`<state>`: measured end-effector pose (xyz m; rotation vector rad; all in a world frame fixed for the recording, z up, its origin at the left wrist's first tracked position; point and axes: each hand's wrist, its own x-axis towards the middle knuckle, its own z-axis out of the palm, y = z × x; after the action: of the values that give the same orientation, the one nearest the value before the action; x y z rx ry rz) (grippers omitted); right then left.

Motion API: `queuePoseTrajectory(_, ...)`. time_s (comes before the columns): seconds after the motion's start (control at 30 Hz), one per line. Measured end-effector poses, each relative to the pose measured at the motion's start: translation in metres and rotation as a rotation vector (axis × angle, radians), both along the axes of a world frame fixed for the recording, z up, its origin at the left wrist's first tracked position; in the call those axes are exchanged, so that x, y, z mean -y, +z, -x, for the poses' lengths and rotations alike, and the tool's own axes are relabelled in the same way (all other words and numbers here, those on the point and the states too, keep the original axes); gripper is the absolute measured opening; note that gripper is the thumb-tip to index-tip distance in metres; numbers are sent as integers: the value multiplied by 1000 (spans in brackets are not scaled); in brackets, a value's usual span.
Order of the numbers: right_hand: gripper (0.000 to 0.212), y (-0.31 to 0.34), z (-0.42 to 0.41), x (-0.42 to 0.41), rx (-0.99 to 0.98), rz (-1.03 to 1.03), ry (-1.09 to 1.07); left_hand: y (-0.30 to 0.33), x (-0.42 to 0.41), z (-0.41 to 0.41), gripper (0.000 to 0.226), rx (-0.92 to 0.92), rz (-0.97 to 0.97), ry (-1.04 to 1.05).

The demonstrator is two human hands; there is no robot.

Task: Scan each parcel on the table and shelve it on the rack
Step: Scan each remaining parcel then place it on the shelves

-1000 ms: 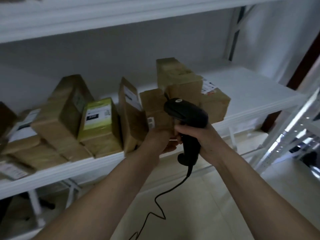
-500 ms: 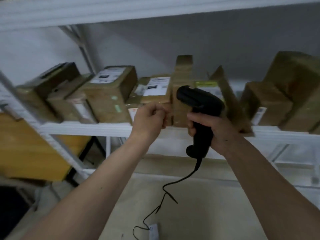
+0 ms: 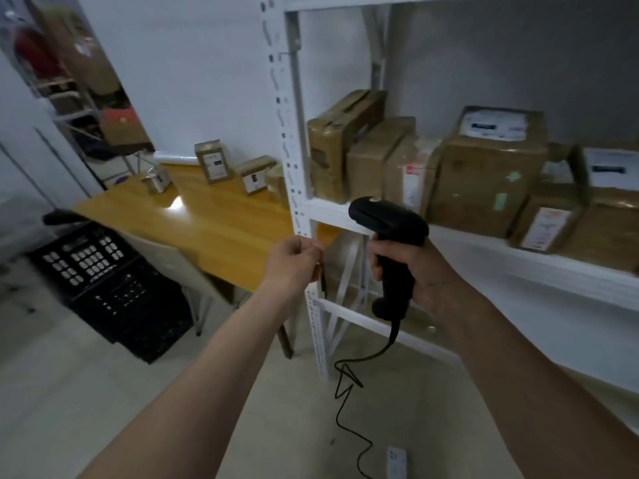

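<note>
Beside the white metal rack (image 3: 301,188), the right hand (image 3: 420,271) grips a black plastic scanner (image 3: 390,236); the left hand (image 3: 294,262) is curled, empty.

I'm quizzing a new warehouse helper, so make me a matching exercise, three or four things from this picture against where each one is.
Things:
1. barcode scanner
2. black crate
3. tall parcel
4. labelled parcel

Places:
A. on the wooden table
B. on the floor beside the table
C. held by the right hand
D. left end of the rack shelf

Pairs: 1-C, 2-B, 3-D, 4-A
</note>
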<state>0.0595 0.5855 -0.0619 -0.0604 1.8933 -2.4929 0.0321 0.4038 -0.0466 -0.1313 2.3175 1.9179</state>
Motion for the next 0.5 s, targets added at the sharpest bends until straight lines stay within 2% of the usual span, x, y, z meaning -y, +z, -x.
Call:
queuePoseTrajectory(0.2, 21, -6, 41, 75, 68, -22, 63, 1, 69, 27, 22, 27, -13, 94)
queuePoseTrajectory(0.5, 23, -10, 104, 144, 89, -3, 100, -6, 131, 71, 21, 41, -31, 173)
